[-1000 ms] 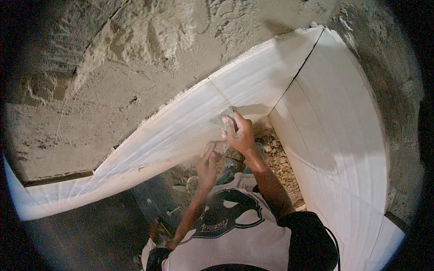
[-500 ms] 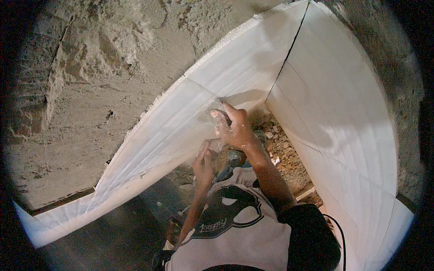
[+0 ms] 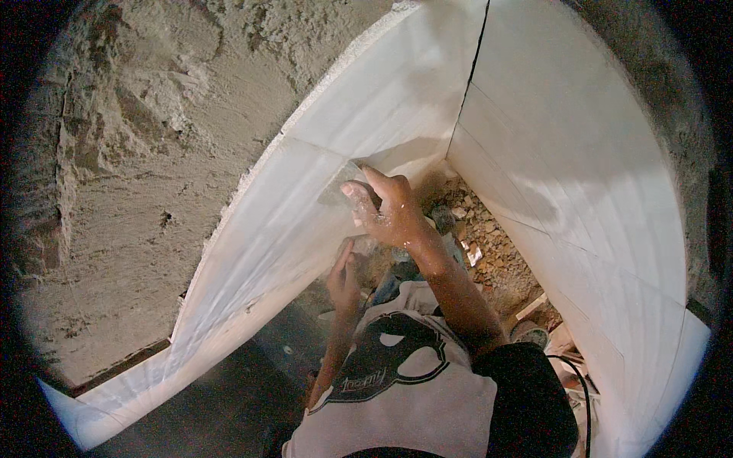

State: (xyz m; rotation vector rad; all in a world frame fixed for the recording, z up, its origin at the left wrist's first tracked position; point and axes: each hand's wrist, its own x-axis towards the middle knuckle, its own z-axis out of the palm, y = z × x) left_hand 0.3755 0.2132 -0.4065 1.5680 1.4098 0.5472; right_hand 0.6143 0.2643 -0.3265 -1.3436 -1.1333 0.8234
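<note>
My right hand [image 3: 388,210], dusted with white specks, is closed on a thin, flat greyish piece [image 3: 333,189] that lies against the left white tiled wall [image 3: 256,206], near a tile joint. What kind of piece it is, I cannot make out. Lower and to the left, my left hand [image 3: 345,276] is raised with its fingers bent together, close under the right hand. A pale, hazy shape lies beside its fingertips. Whether the hand grips it is unclear.
A second tiled wall [image 3: 584,160] meets the first at a dark corner gap. Rubble [image 3: 485,237] covers the floor between them. Rough grey cement [image 3: 153,198] lies above the left tiles' edge. A black cable [image 3: 586,389] curves by my right sleeve.
My right hand and the flat piece have shifted slightly left. The left hand stays low near it, its fingertips now hazier. The view has moved a little, and more rubble shows.
</note>
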